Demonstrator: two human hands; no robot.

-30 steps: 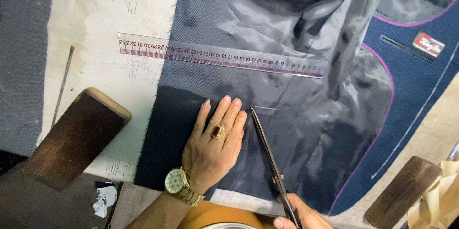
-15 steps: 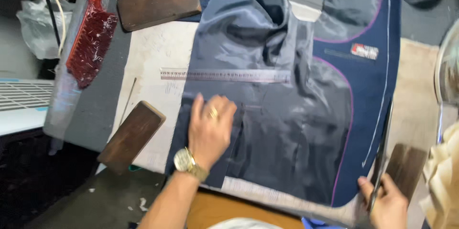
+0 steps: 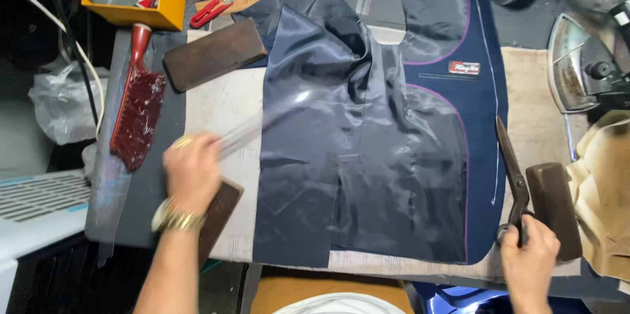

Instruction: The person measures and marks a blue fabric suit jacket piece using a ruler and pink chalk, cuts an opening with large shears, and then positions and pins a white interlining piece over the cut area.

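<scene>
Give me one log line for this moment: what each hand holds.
left hand: holds clear ruler, blurred | right hand: on scissors handles | navy fabric: flat on table

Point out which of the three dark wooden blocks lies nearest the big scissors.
The block at the right edge, right beside the scissors that the right hand touches. The other two lie left of the jacket.
</scene>
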